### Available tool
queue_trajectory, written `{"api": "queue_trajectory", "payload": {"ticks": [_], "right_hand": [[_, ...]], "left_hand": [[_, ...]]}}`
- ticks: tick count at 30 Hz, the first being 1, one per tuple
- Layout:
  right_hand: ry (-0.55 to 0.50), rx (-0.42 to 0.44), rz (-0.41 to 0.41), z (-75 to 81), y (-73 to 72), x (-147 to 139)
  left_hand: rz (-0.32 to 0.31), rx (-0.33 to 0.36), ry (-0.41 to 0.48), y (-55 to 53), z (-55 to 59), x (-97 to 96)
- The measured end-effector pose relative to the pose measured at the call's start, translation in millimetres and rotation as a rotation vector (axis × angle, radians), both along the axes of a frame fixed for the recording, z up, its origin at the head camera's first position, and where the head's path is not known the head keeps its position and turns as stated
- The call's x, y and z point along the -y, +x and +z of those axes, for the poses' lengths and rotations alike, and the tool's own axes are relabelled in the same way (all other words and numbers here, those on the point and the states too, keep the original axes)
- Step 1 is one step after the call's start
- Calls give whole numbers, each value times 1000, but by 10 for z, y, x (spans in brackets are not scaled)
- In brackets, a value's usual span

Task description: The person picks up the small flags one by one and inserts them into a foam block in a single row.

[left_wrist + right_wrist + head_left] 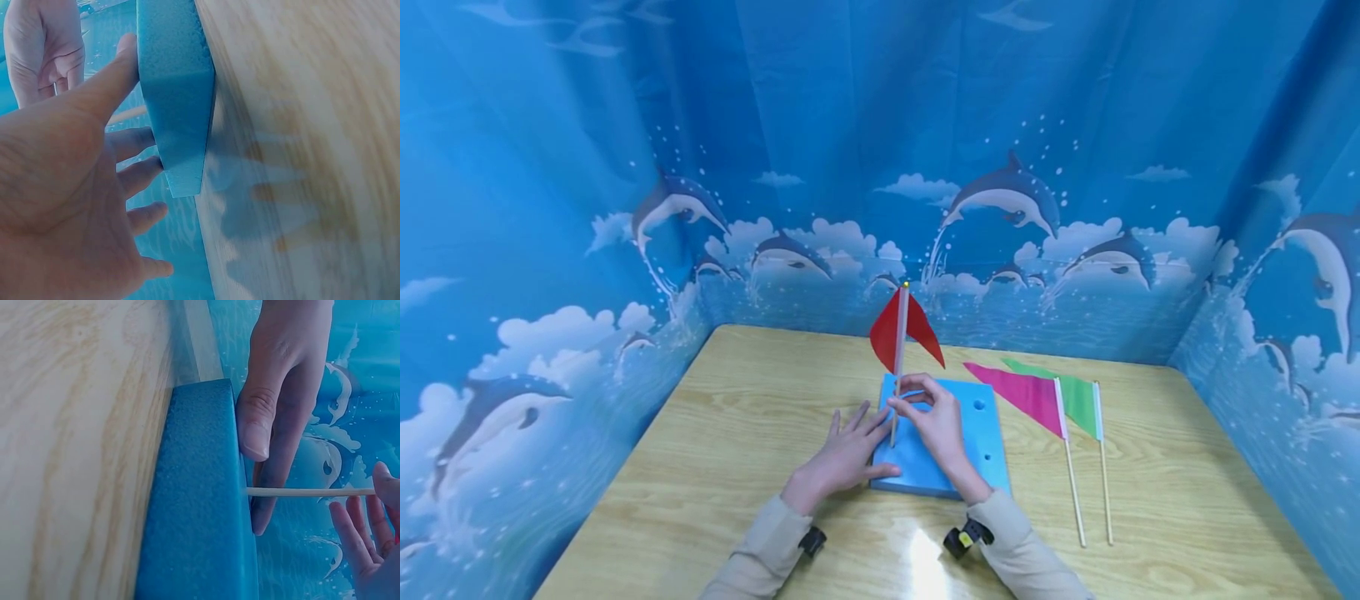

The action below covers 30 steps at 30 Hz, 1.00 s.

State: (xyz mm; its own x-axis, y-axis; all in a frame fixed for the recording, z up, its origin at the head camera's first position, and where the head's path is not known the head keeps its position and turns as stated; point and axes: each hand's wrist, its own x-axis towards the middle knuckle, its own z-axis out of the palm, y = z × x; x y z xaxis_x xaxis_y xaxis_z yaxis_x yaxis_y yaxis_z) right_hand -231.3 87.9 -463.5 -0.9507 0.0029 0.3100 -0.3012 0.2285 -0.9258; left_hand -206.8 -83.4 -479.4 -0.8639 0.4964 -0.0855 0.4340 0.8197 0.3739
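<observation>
1. The red flag [887, 333] stands almost upright, left of the counter's middle and toward its far edge. Its cloth hangs to both sides of the pale sleeve on the stick.
2. The stick's lower end meets the top of the blue block [973, 437] near the block's left side; whether it sits in a hole cannot be told.
3. The right hand [936, 417] pinches the stick below the cloth, between thumb and fingers.
4. The left hand [844, 460] lies with its fingers spread wide along the block's left side. Its thumb touches the block by the corner closest to the counter's near edge.
5. The block rests flat on the counter [760, 392], well in from the left and right edges. Two holes show on its right part: a larger one [979, 405] toward the counter's far edge and a smaller one [988, 457] toward the near edge.
6. Right of the block, the pink flag [1030, 397] lies on the counter, its cloth partly covering that of the green flag [1081, 404], which lies nearer the right edge. Both sticks point toward the near edge.
7. A blue dolphin-print curtain [850, 150] hangs beyond the far edge and along both sides.
</observation>
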Motion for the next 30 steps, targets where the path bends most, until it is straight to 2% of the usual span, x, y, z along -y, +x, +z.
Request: {"api": "queue_trajectory", "payload": {"ticks": [8, 12, 15, 30], "right_hand": [[-52, 10, 42, 33, 29, -97], [-55, 6, 31, 44, 40, -248], [-57, 13, 12, 56, 39, -402], [-171, 172, -142, 218, 77, -1419]], "left_hand": [[4, -4, 0, -2, 4, -7], [12, -4, 6, -2, -3, -12], [14, -10, 18, 4, -16, -5], [3, -22, 56, 29, -21, 11]]}}
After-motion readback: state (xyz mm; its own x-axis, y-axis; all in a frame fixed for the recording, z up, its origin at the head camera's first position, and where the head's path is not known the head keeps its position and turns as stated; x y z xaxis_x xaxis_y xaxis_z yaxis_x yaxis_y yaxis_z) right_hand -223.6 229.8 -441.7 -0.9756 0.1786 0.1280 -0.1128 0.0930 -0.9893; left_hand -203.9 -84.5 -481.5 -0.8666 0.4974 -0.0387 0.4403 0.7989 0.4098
